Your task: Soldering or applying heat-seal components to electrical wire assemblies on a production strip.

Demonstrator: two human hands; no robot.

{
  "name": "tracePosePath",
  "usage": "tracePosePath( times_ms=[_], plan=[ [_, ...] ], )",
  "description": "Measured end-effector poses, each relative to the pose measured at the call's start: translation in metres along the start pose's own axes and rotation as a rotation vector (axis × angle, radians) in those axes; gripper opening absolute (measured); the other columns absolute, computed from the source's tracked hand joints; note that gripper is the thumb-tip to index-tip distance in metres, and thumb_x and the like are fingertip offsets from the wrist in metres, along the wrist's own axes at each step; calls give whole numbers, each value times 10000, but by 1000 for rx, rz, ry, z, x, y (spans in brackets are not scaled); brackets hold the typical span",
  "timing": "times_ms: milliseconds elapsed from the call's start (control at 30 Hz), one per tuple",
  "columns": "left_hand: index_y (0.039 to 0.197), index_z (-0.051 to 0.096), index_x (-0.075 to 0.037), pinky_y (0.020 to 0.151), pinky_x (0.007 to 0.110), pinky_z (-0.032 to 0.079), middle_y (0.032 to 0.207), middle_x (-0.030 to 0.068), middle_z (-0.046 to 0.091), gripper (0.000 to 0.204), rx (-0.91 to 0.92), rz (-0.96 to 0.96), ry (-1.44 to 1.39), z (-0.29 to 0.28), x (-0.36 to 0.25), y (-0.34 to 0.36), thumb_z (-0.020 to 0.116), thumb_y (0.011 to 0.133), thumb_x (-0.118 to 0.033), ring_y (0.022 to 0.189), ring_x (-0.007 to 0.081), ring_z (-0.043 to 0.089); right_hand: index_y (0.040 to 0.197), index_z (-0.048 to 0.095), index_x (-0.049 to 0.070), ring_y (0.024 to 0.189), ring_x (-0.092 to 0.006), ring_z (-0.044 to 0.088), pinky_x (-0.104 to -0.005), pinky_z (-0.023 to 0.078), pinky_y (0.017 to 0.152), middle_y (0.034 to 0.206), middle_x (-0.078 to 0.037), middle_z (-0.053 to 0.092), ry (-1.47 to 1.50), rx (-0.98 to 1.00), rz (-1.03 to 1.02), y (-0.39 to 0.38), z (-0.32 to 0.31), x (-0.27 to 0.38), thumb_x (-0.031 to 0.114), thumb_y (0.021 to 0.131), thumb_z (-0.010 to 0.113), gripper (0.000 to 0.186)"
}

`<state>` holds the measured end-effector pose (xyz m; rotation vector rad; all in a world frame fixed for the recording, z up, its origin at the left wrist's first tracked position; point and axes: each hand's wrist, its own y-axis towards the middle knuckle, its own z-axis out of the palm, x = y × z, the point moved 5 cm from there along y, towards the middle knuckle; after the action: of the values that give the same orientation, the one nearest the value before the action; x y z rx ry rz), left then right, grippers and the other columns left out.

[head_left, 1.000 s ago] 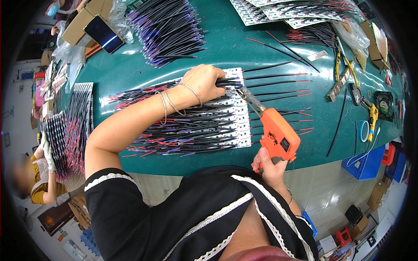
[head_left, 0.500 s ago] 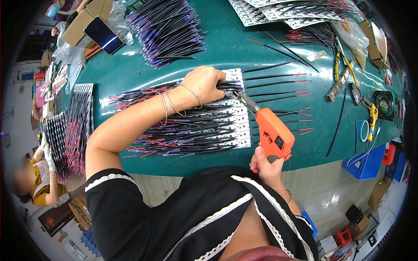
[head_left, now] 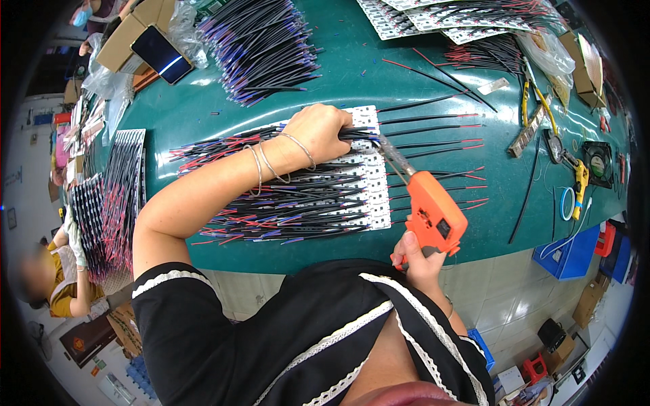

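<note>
My left hand (head_left: 320, 135), with bangles at the wrist, grips black wires with coloured ends (head_left: 355, 134) over a white circuit-board panel (head_left: 372, 183), which is covered by many black, red and blue wire leads. My right hand (head_left: 418, 260) is closed round the handle of an orange soldering gun (head_left: 433, 210). The gun's metal tip (head_left: 380, 143) is at the wires just right of my left hand's fingers; whether it touches them I cannot tell. More black wires reach rightward from the panel across the green table (head_left: 338, 74).
Wire bundles lie at back (head_left: 257, 54) and left (head_left: 122, 203). Board stacks (head_left: 399, 20), a phone (head_left: 161, 54), yellow-handled tools (head_left: 525, 101) and a fan (head_left: 599, 162) lie around. A co-worker (head_left: 61, 271) works at left. Blue bins (head_left: 567, 254) stand below the table's right edge.
The soldering gun in my right hand shifted slightly left, then back to the right over the last second. My left hand has barely moved.
</note>
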<state>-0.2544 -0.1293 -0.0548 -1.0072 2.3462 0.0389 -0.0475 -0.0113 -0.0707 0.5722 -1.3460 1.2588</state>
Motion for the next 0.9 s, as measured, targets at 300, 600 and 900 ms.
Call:
tracePosePath(
  times_ms=[300,600,900],
  plan=[
    [753,565,5,579,384,418,664,188,558,189,69,76,-63,-2,1,0,605,685,-167,621,346,540,1086,372,-52,386,-105,401,-238,356,369,550,-46,426,48,-10,-101,9,-10,15,104,830,474,317],
    [890,514,22,606,384,413,709,184,536,201,-230,268,21,-30,3,8,545,767,-134,634,339,514,1095,368,-73,380,-97,405,-226,357,367,517,-37,423,9,-8,-174,25,-12,34,107,829,466,336],
    [792,591,4,598,354,446,675,177,585,191,-14,-42,24,-13,9,9,606,678,-148,634,313,574,1090,372,-80,369,-96,413,-231,360,352,510,-34,442,14,87,-50,25,-2,20,111,819,494,353]
  ],
)
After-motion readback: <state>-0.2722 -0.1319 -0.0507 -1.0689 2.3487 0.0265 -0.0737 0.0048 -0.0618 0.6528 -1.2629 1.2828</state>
